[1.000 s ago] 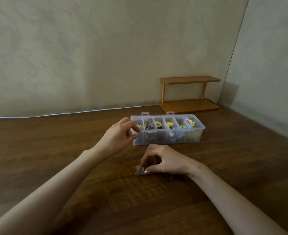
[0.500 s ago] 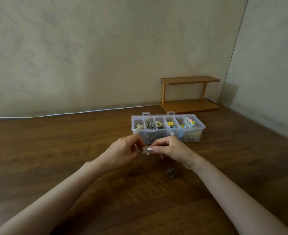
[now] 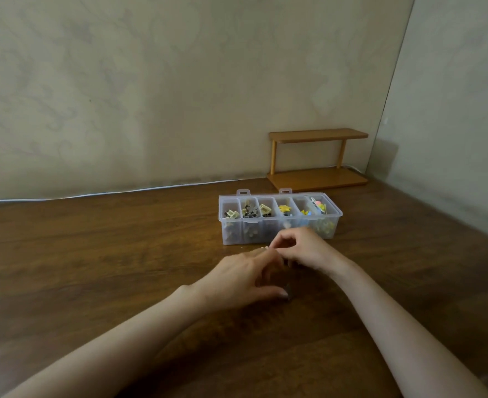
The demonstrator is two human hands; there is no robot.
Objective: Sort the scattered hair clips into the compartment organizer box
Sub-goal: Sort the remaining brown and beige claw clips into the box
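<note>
The clear organizer box (image 3: pixel 280 236) stands open on the wooden table, with several compartments holding small pale, dark, yellow and pink clips. Just in front of it my right hand (image 3: pixel 305 251) has its fingers curled and pinches a small pale hair clip (image 3: pixel 264 248), of which only a speck shows. My left hand (image 3: pixel 242 278) meets it there with its fingertips. Its thumb stretches down and touches a dark hair clip (image 3: pixel 289 293) that lies on the table. Whether the left fingers also grip the pale clip is hidden.
A small wooden two-tier shelf (image 3: pixel 317 160) stands against the wall behind the box. A white cable (image 3: pixel 93 194) runs along the table's back edge. The walls meet in a corner at the right.
My right hand lifted the pale clip off the table and brought it in front of the box. My left hand left the box, met the right one, then dropped its thumb onto the dark clip.
</note>
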